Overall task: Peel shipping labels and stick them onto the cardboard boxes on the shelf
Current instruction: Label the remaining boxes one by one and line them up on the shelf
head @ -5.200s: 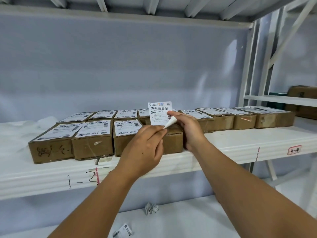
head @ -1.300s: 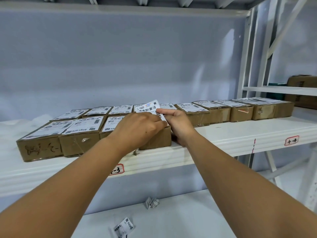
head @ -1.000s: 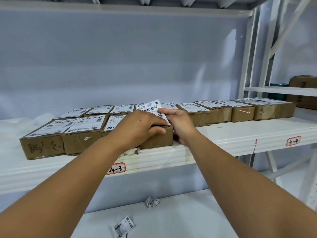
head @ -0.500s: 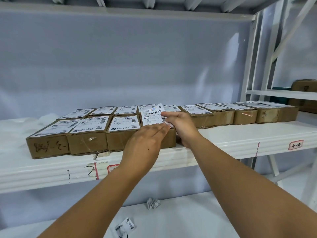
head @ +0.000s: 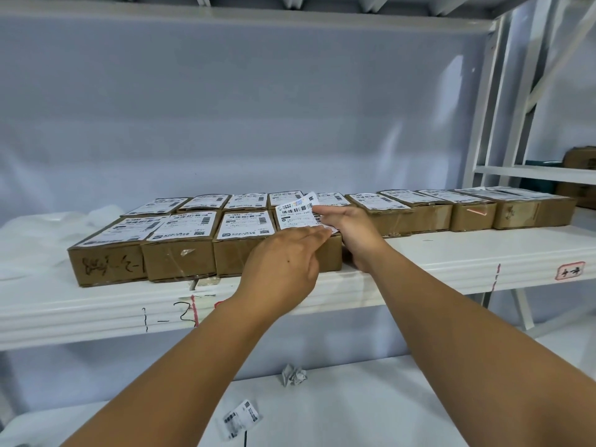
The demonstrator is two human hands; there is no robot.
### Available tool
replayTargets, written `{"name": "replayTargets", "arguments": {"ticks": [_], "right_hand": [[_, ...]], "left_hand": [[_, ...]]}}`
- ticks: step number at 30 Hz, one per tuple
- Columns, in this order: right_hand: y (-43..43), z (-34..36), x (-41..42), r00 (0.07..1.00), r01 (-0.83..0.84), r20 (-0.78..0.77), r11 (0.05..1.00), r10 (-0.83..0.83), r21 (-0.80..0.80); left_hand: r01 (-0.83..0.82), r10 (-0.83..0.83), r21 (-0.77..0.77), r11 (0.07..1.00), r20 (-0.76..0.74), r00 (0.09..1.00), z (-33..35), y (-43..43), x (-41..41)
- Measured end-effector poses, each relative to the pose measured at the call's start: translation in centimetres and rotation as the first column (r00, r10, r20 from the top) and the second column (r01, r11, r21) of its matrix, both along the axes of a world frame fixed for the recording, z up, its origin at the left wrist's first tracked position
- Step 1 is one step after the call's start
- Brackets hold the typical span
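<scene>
Cardboard, brown and taped, makes up every box on the white shelf (head: 419, 272) seen from the head camera. One unlabelled box (head: 330, 253), last on the right of the front row, is taken as the landmark.

On top of this box a shipping label (head: 296, 214) is laid. Its near edge is pressed flat, while its far corner is lifted off the cardboard. The left hand (head: 283, 262) is stretched out in front of the box, fingers straight and together, with the fingertips (head: 317, 232) pressed on the label's near edge. The right hand (head: 353, 230) is set against the right side of the box. The label's right edge is pinched in its curled fingers, and the forefinger (head: 324, 208) is laid across the print.

Left of the box, three labelled boxes (head: 180, 253) are lined up touching one another. Behind it and to its right, a back row of labelled boxes (head: 429, 211) is ranged along the shelf. Further left, a crumpled white plastic sheet (head: 48, 227) is spread.

Below the box, black handwritten marks (head: 179, 317) are seen on the shelf's front edge, and well to the right a red-framed tag (head: 570, 271) is stuck. On the lower shelf (head: 371, 398) beneath the box, a crumpled paper ball (head: 293, 375) and a loose printed label scrap (head: 242, 419) are lying apart.
</scene>
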State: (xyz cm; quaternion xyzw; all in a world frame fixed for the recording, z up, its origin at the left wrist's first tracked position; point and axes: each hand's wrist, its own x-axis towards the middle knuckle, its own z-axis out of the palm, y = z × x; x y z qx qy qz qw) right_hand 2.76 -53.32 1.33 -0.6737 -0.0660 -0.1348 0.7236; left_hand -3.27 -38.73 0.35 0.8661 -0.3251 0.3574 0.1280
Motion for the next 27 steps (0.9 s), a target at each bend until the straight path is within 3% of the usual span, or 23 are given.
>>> {"name": "replayTargets", "arguments": {"ticks": [6,10,13,15,20,23,27], "right_hand": [[-0.3,0.1,0.2,0.997,0.079,0.018,0.987,-0.077,-0.140],[0.0,0.2,0.2,0.997,0.006,-0.076,1.000,-0.008,-0.025],[0.1,0.3,0.2,0.994,0.022,-0.107,1.000,-0.023,-0.006],[0.2,0.3,0.3,0.993,0.000,-0.120,1.000,-0.002,-0.017],[-0.1,0.4,0.3,0.988,-0.009,-0.157,1.000,0.005,-0.024],[-0.1,0.5,0.5,0.977,-0.032,-0.212,0.998,0.022,-0.045],[0.1,1.2,0.6,0.959,-0.027,-0.282,0.993,-0.005,-0.112]], "left_hand": [[-0.011,0.012,0.030,0.999,-0.021,1.000,0.7,0.1,0.0],[-0.005,0.008,0.066,0.998,-0.041,0.999,1.8,0.5,0.1],[0.006,0.003,0.049,0.999,-0.194,0.981,3.7,0.7,0.9],[-0.005,0.012,0.020,1.000,-0.343,0.939,5.2,0.7,1.9],[-0.051,0.196,0.304,0.951,-0.468,0.862,7.0,0.4,4.9],[0.015,0.265,0.422,0.907,-0.596,0.758,8.2,-0.1,5.6],[0.063,0.335,0.480,0.875,-0.694,0.638,9.0,0.0,5.8]]}}
